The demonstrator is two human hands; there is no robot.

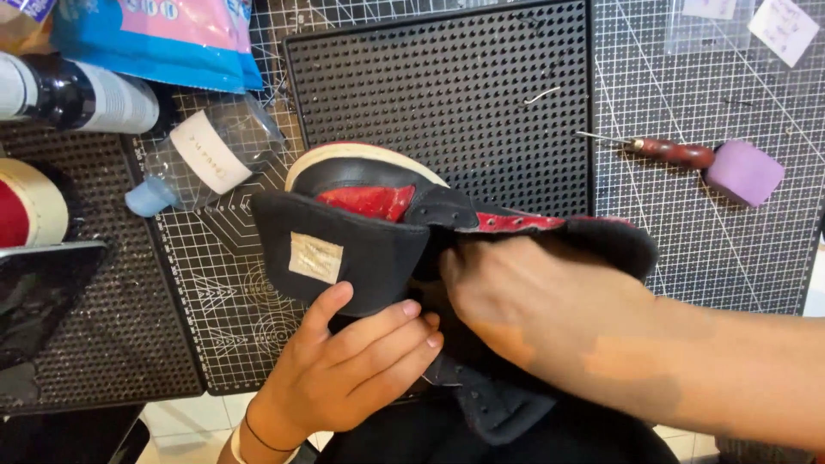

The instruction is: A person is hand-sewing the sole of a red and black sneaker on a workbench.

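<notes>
A black and red high-top sneaker (369, 202) with a white sole lies on its side over the front of the work mat. My left hand (348, 365) grips its pulled-out black tongue, thumb up on the tongue near a small pale label (315, 257). My right hand (524, 296) reaches in from the right and presses into the shoe's collar opening; its fingertips are hidden inside the shoe.
A black studded mat (455, 77) lies behind the shoe on a gridded cutting mat (730, 241). A wooden-handled awl (666, 151) and purple block (744, 172) sit at right. A clear plastic bottle (206, 155), dark bottle (73, 94), blue-pink bag (163, 34) and another shoe (30, 210) are at left.
</notes>
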